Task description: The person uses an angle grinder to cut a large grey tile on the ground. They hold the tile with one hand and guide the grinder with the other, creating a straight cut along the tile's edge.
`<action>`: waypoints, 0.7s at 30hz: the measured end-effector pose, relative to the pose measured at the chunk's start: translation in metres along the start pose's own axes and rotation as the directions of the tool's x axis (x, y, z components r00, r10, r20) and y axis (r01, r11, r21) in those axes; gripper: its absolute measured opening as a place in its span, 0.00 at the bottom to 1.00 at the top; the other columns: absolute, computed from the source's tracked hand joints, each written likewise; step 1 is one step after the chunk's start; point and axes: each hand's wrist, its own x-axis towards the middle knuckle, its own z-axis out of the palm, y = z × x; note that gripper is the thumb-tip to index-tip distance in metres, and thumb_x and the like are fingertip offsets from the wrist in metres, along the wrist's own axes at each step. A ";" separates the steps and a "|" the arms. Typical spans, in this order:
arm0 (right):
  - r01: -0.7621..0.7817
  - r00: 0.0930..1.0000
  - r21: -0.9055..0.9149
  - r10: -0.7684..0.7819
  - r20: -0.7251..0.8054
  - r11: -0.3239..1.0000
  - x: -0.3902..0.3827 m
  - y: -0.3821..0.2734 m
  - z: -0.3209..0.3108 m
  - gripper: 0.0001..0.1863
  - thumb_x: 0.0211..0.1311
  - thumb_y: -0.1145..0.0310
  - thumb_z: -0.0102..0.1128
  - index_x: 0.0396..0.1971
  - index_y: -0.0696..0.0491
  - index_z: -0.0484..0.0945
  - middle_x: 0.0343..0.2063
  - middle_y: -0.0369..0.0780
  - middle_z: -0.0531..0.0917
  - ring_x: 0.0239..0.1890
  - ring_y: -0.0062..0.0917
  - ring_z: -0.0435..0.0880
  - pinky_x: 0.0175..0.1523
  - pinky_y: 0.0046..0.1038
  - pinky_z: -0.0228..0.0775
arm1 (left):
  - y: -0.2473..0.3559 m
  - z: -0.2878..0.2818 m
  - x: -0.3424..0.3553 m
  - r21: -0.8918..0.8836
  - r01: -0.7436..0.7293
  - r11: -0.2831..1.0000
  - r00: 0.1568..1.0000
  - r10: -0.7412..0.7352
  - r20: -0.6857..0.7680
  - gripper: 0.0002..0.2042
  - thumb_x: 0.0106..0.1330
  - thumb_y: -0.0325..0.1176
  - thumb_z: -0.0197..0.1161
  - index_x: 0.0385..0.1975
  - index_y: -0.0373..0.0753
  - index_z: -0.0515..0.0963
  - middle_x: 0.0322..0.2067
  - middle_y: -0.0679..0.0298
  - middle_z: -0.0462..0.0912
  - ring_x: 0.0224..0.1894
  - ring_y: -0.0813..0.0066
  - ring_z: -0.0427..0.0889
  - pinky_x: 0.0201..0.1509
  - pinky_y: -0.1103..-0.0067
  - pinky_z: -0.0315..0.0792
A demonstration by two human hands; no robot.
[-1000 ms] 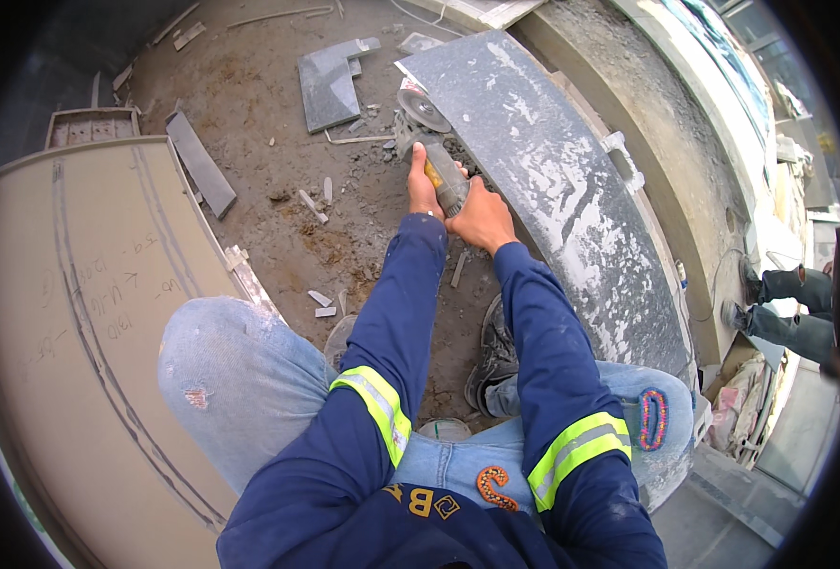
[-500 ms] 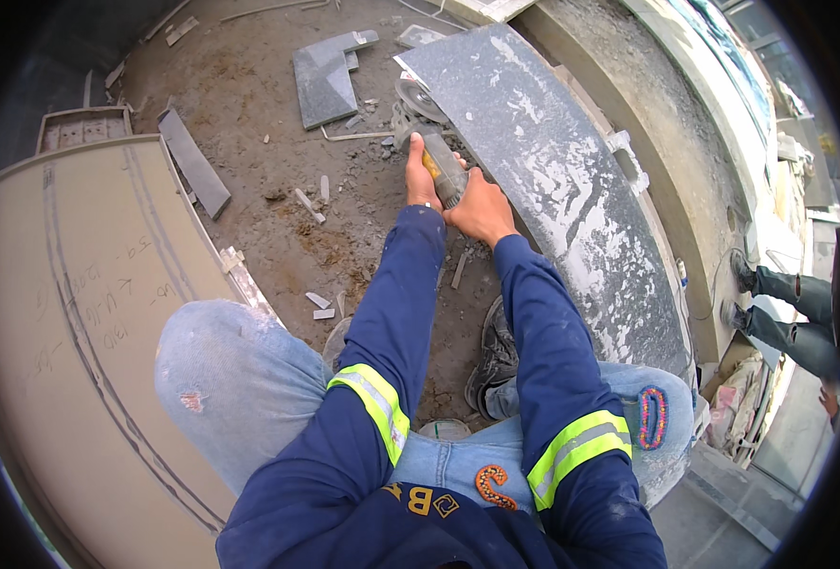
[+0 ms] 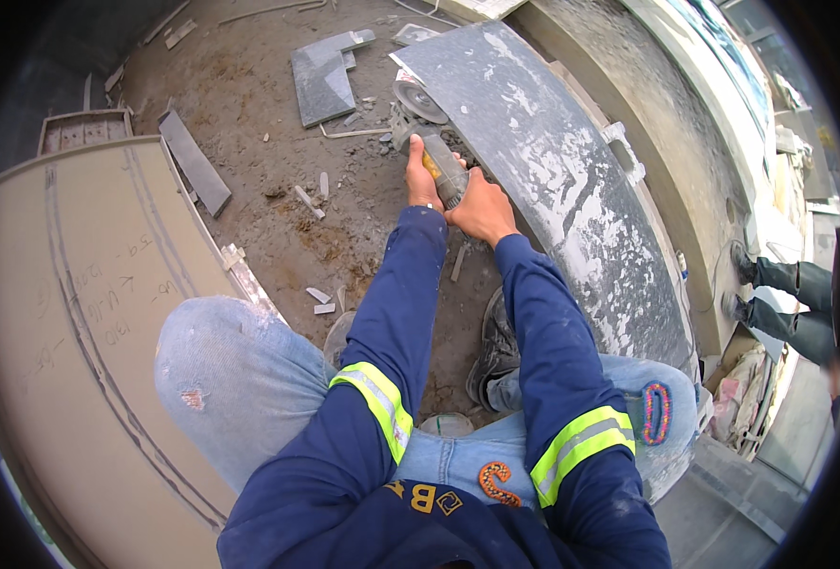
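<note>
Both my hands are closed around an angle grinder [image 3: 446, 159] with a dusty grey and yellow body. My left hand [image 3: 421, 178] grips its left side near the head, thumb on top. Behind it, my right hand [image 3: 484, 210] wraps the rear of the body. The grinder's round disc [image 3: 420, 100] is at the left edge of a long dark grey stone slab [image 3: 543, 133], near its far end; whether it touches the stone I cannot tell. White patchy residue covers much of the slab's face.
A cut grey stone piece [image 3: 323, 83] lies on the dirt floor ahead, with a narrow strip [image 3: 195, 163] farther left. A large beige panel [image 3: 88, 284] stands at my left. Beyond the slab runs a concrete ledge [image 3: 666, 142]. Another person's legs [image 3: 790, 303] show at the right.
The view has shifted very slightly. My hands and the grinder keep almost the same place at the slab's edge. The other person at the right has moved a little.
</note>
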 end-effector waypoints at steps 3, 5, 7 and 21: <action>0.021 1.000 -0.002 -0.021 -0.007 1.000 -0.005 0.001 0.002 0.45 0.39 0.55 0.76 0.57 0.65 0.68 0.42 0.60 0.84 0.47 0.51 0.85 0.54 0.41 0.78 | -0.001 -0.003 -0.004 -0.011 -0.001 1.000 1.000 0.001 0.008 0.33 0.67 0.68 0.52 0.37 0.36 0.75 0.28 0.57 0.81 0.29 0.64 0.84 0.34 0.67 0.83; 0.029 0.999 0.002 -0.029 -0.012 1.000 -0.008 0.003 0.002 0.44 0.39 0.56 0.76 0.56 0.65 0.68 0.42 0.60 0.84 0.47 0.52 0.85 0.54 0.41 0.78 | -0.002 -0.004 -0.005 -0.011 0.001 1.000 1.000 -0.001 0.007 0.33 0.67 0.68 0.52 0.37 0.36 0.75 0.28 0.57 0.81 0.29 0.64 0.84 0.34 0.67 0.83; 0.034 0.999 0.005 -0.034 -0.016 0.999 -0.009 0.005 0.002 0.43 0.40 0.56 0.75 0.55 0.64 0.68 0.41 0.60 0.84 0.46 0.52 0.85 0.53 0.41 0.78 | -0.004 -0.003 -0.007 -0.007 0.005 1.000 1.000 -0.005 0.004 0.33 0.67 0.68 0.52 0.39 0.37 0.74 0.28 0.57 0.80 0.29 0.65 0.84 0.34 0.68 0.82; 0.036 0.999 0.001 -0.036 -0.010 0.999 -0.017 0.011 0.002 0.40 0.41 0.57 0.75 0.53 0.63 0.69 0.41 0.59 0.84 0.46 0.52 0.86 0.53 0.41 0.79 | -0.008 -0.004 -0.017 0.035 -0.022 0.999 1.000 0.022 0.000 0.33 0.69 0.68 0.50 0.38 0.36 0.75 0.28 0.56 0.81 0.30 0.63 0.84 0.36 0.67 0.83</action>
